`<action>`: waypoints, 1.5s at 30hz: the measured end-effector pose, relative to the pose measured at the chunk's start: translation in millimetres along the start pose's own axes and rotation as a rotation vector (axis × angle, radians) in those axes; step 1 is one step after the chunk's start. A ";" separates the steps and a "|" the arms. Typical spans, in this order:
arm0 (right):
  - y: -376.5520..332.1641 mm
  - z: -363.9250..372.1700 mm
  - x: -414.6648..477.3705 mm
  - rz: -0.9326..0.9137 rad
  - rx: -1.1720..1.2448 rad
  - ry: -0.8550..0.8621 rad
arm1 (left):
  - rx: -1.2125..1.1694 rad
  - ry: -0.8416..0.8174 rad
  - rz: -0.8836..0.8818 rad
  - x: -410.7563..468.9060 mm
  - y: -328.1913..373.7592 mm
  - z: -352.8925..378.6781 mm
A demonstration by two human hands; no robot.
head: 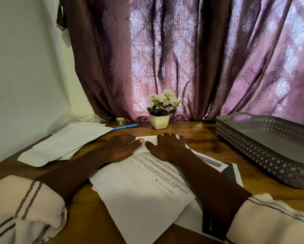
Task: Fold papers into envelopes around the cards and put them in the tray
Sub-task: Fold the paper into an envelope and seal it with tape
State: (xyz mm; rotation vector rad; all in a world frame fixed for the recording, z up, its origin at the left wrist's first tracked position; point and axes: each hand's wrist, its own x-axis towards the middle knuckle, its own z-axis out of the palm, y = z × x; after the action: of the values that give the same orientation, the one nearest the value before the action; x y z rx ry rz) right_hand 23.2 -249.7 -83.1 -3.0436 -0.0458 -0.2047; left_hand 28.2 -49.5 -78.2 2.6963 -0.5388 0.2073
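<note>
Hands flat, both released: left hand [120, 147] and right hand [167, 147] press folded paper [150, 139]. I'd crease outward firmly; tray [253, 136] at 2 o'clock.

Curtain [182, 59], upper frame: purple-mauve, woven damask motif, paler where backlit at right. Wall [21, 67], upper left: plain off-white. Table [196, 134]: warm brown wood grain. Tray [263, 154], right: grey, sides pierced in a diamond lattice. Flowers [163, 100], centre: white with green leaves, in a cream pot [159, 122]. Pen [125, 126]: blue. Printed sheet [140, 189], lower centre: white with black text. Sleeves [21, 208], lower corners: cream, thin brown stripes.
</note>
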 end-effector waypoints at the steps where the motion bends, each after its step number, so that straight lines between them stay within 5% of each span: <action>1: -0.8 -1.9 0.2 -0.033 -0.012 0.034 | -0.030 0.068 -0.002 6.9 0.2 -3.0; 6: -7.0 -8.3 -2.3 -0.118 -0.013 0.088 | -0.035 0.324 -0.155 78.4 -14.4 -32.8; 11: -8.2 -8.1 -2.3 -0.127 -0.009 0.081 | 0.330 0.152 -0.195 140.0 -42.5 -37.2; 18: -9.3 -3.9 1.6 -0.141 0.025 0.097 | 0.421 0.149 -0.263 178.4 -87.0 -25.6; 25: -9.5 -5.7 1.5 -0.133 0.096 0.135 | 0.373 0.201 -0.151 145.7 -55.1 -48.1; 30: -16.9 -9.1 -4.7 -0.163 0.480 0.297 | 0.007 0.249 0.126 71.3 -17.9 -47.6; 34: -23.9 -6.9 -8.3 -0.222 0.611 0.383 | 0.066 0.406 0.360 33.0 -9.6 -13.5; 45: -19.3 8.2 9.1 -0.250 0.733 0.500 | -0.017 0.528 0.454 25.7 -23.1 5.9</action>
State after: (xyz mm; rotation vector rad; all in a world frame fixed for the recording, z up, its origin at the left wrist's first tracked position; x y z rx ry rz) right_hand 32.6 -229.5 -88.2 -2.1836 -0.3723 -0.7643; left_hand 61.4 -40.8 -85.9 2.3191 -0.9547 0.9907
